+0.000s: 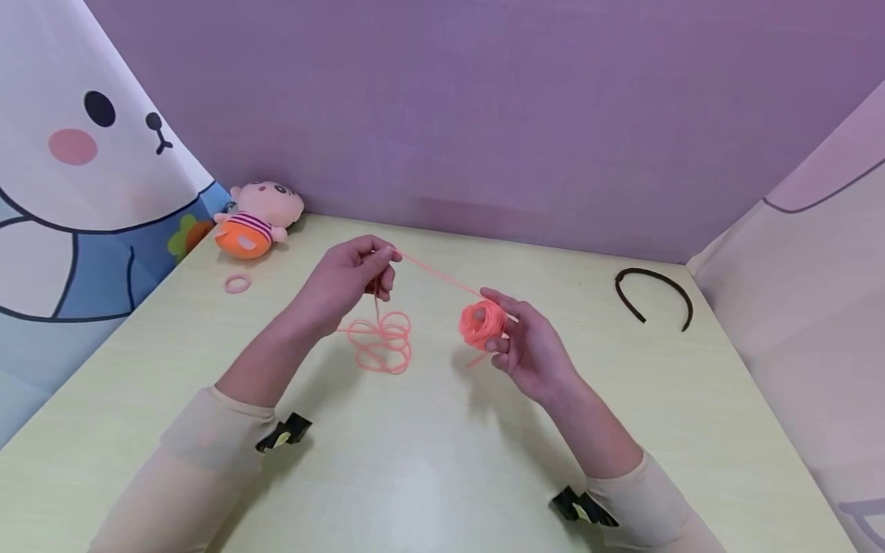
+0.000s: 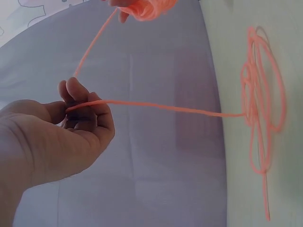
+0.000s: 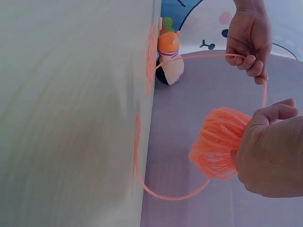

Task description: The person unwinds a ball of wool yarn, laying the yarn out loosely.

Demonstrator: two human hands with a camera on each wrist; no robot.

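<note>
My left hand (image 1: 353, 276) pinches a coral-orange strand of yarn (image 2: 161, 108) between thumb and fingertips, above the table. From that pinch one length drops to loose loops of yarn (image 1: 380, 346) on the tabletop. Another length runs taut to the right, up to my right hand (image 1: 528, 349). There the curled fingers hold a small wound bundle of the same yarn (image 3: 220, 142), raised off the table. A loose tail curves down from the bundle's underside in the right wrist view. Part of the bundle is hidden behind the right hand there.
A plush doll (image 1: 256, 219) in a striped top lies at the table's back left, with a pink ring (image 1: 237, 284) in front of it. Toward the right lies a dark headband (image 1: 653, 284). A purple backdrop (image 1: 484, 115) rises behind the pale table (image 1: 415, 476).
</note>
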